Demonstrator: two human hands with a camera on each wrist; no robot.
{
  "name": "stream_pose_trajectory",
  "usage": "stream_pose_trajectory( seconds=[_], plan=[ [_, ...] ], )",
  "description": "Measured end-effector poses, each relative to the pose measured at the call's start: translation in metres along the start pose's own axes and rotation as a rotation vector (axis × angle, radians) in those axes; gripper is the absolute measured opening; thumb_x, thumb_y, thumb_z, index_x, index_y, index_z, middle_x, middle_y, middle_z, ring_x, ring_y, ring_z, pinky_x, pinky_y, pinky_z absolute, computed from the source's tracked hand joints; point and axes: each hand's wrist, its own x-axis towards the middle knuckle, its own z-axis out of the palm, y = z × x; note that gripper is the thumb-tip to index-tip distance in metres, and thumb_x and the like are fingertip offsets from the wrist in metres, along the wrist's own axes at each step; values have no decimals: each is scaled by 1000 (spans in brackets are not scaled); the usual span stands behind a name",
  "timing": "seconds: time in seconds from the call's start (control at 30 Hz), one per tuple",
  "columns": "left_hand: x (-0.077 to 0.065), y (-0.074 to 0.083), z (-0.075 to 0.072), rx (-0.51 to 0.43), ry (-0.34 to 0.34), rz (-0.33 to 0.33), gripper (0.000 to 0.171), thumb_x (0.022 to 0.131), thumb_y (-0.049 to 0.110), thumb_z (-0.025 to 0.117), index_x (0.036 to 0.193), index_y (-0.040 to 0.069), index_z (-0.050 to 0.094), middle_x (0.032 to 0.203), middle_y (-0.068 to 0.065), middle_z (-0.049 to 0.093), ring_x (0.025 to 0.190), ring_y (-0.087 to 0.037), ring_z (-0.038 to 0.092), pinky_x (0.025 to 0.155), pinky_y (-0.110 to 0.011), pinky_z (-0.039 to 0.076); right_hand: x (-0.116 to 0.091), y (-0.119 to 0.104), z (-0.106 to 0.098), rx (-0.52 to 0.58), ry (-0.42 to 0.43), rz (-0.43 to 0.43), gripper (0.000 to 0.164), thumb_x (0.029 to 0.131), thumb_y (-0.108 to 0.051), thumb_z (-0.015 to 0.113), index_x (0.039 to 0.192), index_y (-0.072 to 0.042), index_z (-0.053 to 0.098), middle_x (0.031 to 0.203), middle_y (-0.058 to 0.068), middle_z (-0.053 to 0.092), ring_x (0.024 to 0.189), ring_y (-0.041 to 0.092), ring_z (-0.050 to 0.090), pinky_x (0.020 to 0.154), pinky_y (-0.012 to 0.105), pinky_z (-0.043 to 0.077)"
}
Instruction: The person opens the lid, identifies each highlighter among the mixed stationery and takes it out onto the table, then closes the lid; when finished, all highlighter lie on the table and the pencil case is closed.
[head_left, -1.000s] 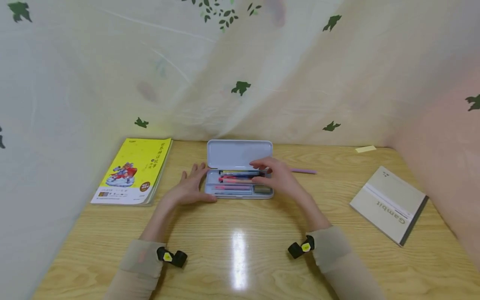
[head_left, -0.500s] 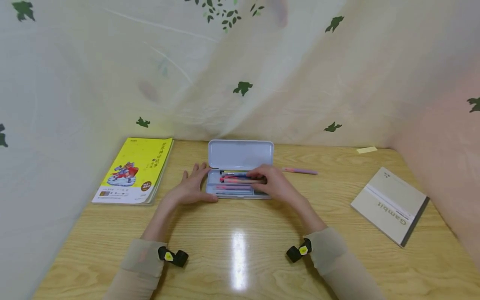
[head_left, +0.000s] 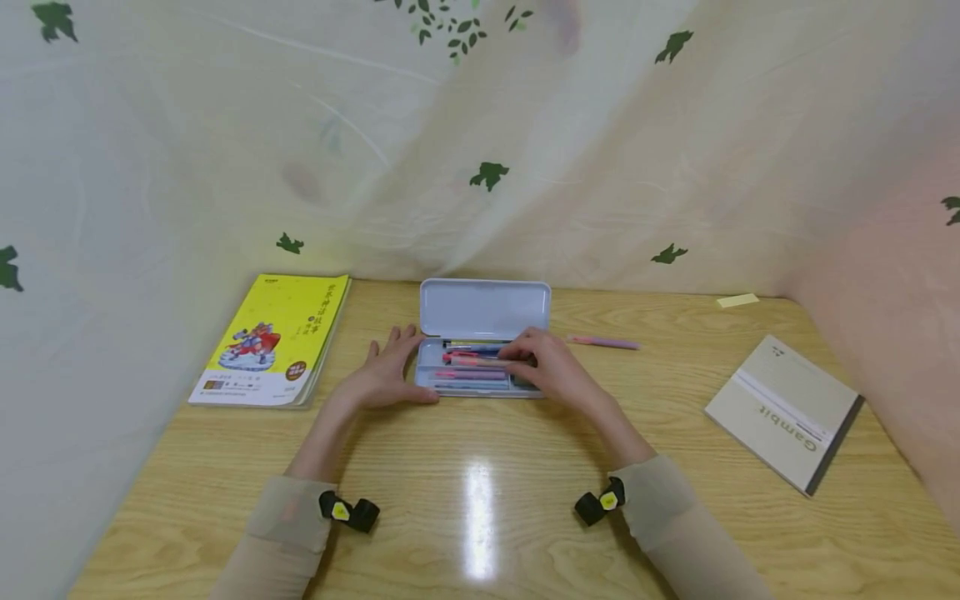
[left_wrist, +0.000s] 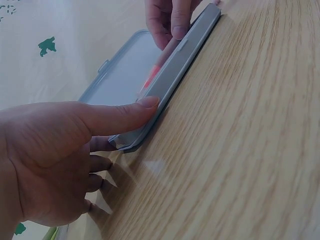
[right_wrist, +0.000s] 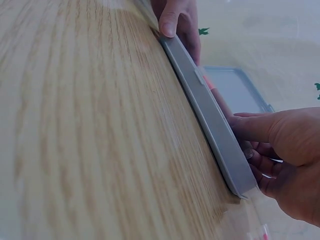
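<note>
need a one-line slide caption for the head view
Left hand touching an open pencil case, right hand pinching a pink-tipped pen inside it, with a purple pen lying beside the case.

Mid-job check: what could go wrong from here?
Three possible risks. The pen pinched by the right hand lies close among others, so moving it might drag a neighbour along. The loose pen on the table is just beyond that hand and could be knocked or rolled. The left hand has its thumb at the front edge of the pencil case; if that steadying contact slipped, the case might slide.
</note>
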Motion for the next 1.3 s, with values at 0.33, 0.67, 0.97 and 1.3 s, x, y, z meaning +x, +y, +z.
stream_pose_trajectory(
  seconds=[0.33,0.67,0.97,1.3],
  plan=[
    [0,0,0,0,0,0,103,84,41,82,162,4,25,172,-26,4,160,-46,-8,126,-69,-11,-1,-4,-2,-6,4,24,13,96,-16,73,107,-14,80,101,3,70,91,15,62,80,31,54],
    [0,0,0,0,-4,-5,104,85,41,82,162,2,23,173,-25,3,160,-46,-9,126,-68,-11,-1,-3,-2,-17,5,21,14,97,-15,71,109,-13,79,103,4,71,93,17,63,81,34,54],
    [-1,1,0,-3,-4,-4,104,85,40,82,162,2,23,172,-26,3,160,-46,-9,126,-68,-12,-2,-2,-2,-23,18,24,14,98,-13,70,108,-12,79,102,4,70,92,17,62,80,32,52],
    [0,1,0,0,-3,-1,103,85,40,82,162,3,24,172,-26,3,160,-46,-9,126,-69,-11,-1,-3,-9,-18,30,53,15,100,-14,67,107,-12,80,104,5,71,95,19,62,83,34,54]
  ],
)
